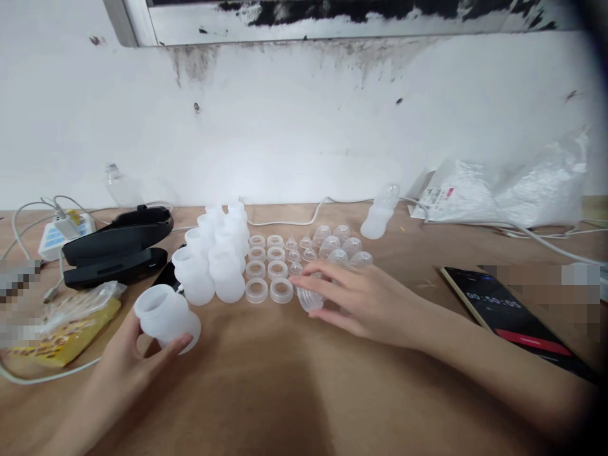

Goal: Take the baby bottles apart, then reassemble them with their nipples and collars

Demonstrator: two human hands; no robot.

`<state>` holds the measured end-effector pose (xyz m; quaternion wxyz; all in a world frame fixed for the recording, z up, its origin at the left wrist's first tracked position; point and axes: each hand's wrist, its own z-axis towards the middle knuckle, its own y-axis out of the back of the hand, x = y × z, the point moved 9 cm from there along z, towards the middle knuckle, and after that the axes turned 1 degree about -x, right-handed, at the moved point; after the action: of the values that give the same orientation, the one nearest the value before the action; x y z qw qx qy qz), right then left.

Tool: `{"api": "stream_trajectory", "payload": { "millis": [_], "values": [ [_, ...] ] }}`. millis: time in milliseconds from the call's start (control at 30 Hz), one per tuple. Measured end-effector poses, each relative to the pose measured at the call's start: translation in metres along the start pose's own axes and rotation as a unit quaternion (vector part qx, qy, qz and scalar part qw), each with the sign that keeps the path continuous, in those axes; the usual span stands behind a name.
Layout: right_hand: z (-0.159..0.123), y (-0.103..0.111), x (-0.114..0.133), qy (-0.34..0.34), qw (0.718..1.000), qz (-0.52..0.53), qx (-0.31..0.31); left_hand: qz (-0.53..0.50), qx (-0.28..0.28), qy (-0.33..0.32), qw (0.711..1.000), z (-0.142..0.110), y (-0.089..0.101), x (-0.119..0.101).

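My left hand point(128, 358) is wrapped round a frosted white baby bottle body point(166, 313), tilted, its open mouth facing up and left. My right hand point(351, 294) has its fingers curled round a translucent ridged screw ring point(310, 299), partly covered by the fingers. Left of that hand lie two columns of flat screw rings point(257, 290). Small clear nipples point(294, 256) and clear dome caps point(342, 233) stand just beyond my right fingers, some hidden by them. Several more white bottle bodies point(228, 275) stand upright in two columns between my hands.
An assembled bottle point(380, 212) stands at the back. Plastic bags point(503, 190) lie back right, a phone showing a timer point(508, 316) at right. A black case point(118, 240), power strip point(66, 234), yellow packet point(71, 329) and cables are at left.
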<state>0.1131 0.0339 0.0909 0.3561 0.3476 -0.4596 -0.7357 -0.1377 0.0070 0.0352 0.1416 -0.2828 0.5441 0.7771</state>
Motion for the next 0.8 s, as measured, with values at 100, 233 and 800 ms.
{"api": "stream_trajectory", "payload": {
  "millis": [100, 233, 800],
  "values": [
    [-0.001, -0.007, 0.001, -0.001, 1.000, 0.006, 0.024, -0.060, 0.031, 0.034, 0.997, 0.004, -0.013, 0.006],
    [-0.004, -0.015, 0.001, -0.008, 0.998, 0.010, 0.057, -0.030, 0.029, 0.023, 0.999, 0.016, -0.017, 0.008],
    [-0.009, -0.039, 0.017, -0.043, 0.966, 0.188, 0.170, 0.017, 0.000, -0.003, 1.000, 0.035, -0.017, -0.005]
  ]
}}
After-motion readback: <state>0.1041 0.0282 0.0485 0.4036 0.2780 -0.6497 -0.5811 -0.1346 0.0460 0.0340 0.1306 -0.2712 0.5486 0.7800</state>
